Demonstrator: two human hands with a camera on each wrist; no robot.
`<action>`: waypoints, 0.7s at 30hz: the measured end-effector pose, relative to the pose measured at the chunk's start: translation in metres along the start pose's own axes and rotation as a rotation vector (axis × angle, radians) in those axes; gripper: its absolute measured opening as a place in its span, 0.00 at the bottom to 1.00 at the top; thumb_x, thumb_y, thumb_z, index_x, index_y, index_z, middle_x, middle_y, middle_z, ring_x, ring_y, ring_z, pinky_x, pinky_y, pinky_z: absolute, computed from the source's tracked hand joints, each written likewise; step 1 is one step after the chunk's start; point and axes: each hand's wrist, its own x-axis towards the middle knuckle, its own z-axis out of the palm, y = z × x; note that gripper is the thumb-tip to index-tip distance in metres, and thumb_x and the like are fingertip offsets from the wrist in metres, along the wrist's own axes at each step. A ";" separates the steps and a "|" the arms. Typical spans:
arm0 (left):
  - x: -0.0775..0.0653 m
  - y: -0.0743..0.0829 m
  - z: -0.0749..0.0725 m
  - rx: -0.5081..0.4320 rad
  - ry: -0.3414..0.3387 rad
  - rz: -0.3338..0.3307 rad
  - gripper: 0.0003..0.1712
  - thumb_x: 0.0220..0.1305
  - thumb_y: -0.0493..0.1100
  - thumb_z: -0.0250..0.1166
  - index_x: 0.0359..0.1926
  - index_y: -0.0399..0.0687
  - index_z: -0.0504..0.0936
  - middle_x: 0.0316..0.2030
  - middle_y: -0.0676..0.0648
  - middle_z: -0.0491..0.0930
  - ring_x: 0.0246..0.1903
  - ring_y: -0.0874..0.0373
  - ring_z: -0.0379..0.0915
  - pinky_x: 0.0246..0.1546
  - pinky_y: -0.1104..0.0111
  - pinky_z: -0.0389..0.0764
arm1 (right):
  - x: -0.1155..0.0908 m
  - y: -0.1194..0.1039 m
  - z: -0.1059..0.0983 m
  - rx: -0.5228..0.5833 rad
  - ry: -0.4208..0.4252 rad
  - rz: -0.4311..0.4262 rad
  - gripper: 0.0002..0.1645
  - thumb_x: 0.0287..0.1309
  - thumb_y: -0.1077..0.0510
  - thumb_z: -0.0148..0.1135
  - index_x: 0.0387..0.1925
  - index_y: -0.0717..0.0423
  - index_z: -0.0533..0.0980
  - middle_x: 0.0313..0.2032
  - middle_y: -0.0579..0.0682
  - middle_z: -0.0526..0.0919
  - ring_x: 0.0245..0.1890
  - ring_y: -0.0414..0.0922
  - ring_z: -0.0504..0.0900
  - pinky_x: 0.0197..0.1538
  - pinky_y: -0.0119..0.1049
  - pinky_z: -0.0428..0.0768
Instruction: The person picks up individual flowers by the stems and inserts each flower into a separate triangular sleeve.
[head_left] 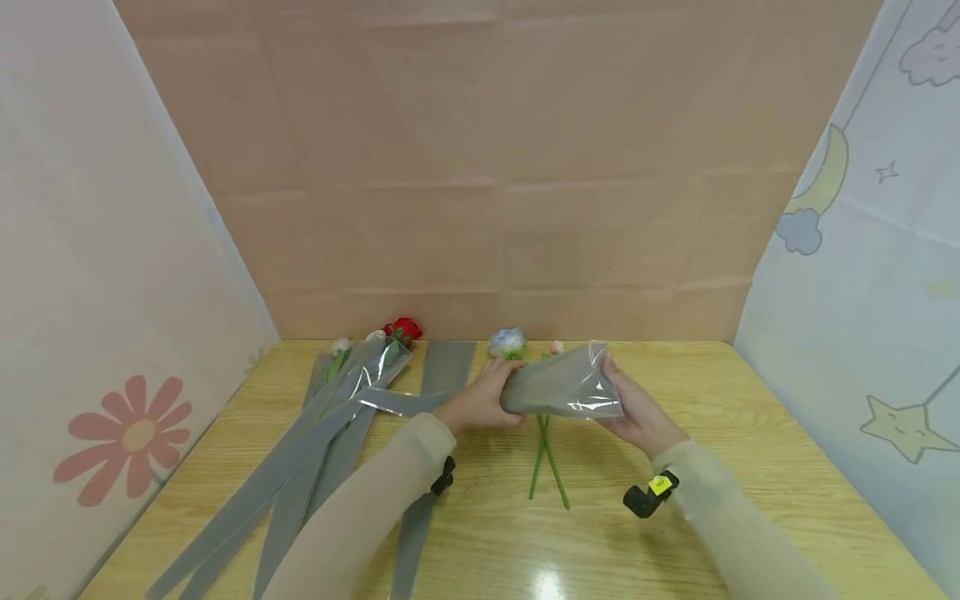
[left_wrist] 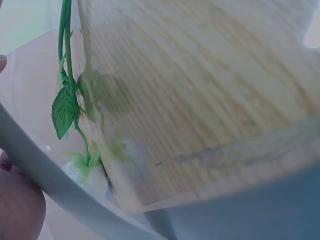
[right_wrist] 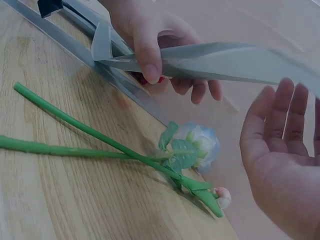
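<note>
A glossy grey plastic flower sleeve (head_left: 562, 383) is held above the table, wide at the right and narrow at the left. My left hand (head_left: 487, 396) grips its narrower part, thumb on top and fingers beneath in the right wrist view. At the wide end is my right hand (head_left: 637, 408), its fingers (right_wrist: 282, 107) extended along the sleeve's edge. Below lie two artificial flowers with crossed green stems (head_left: 551, 467): a pale blue bloom (right_wrist: 202, 145) and a small pink bud (right_wrist: 223, 197). The sleeve covers part of the stems in the head view.
Several grey sleeves (head_left: 277, 492) lie overlapping on the left of the wooden table (head_left: 675, 533). A red flower (head_left: 405, 328) and a whitish bud (head_left: 341, 344) show at their far ends. Another grey strip (head_left: 447, 367) passes under my left arm. A brown cloth (head_left: 495, 167) hangs behind.
</note>
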 end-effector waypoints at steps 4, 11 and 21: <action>0.000 0.001 -0.002 -0.011 -0.005 -0.016 0.50 0.51 0.48 0.74 0.71 0.45 0.57 0.62 0.47 0.64 0.62 0.50 0.58 0.61 0.53 0.67 | -0.005 -0.002 -0.005 -0.034 -0.034 -0.030 0.17 0.71 0.41 0.35 0.53 0.35 0.68 0.43 0.41 0.82 0.44 0.38 0.81 0.49 0.32 0.79; 0.001 0.001 -0.002 -0.013 -0.015 -0.019 0.49 0.53 0.48 0.73 0.71 0.45 0.57 0.63 0.46 0.63 0.61 0.50 0.58 0.61 0.53 0.67 | -0.007 -0.001 -0.010 0.090 -0.136 -0.014 0.19 0.72 0.41 0.32 0.55 0.33 0.68 0.46 0.42 0.81 0.46 0.38 0.79 0.51 0.33 0.76; 0.001 -0.002 -0.003 -0.018 -0.001 -0.016 0.49 0.52 0.47 0.74 0.71 0.46 0.58 0.64 0.46 0.63 0.63 0.49 0.57 0.62 0.53 0.66 | -0.001 0.001 -0.002 -0.353 0.228 -0.043 0.32 0.71 0.39 0.38 0.65 0.54 0.57 0.43 0.42 0.78 0.42 0.36 0.81 0.46 0.31 0.80</action>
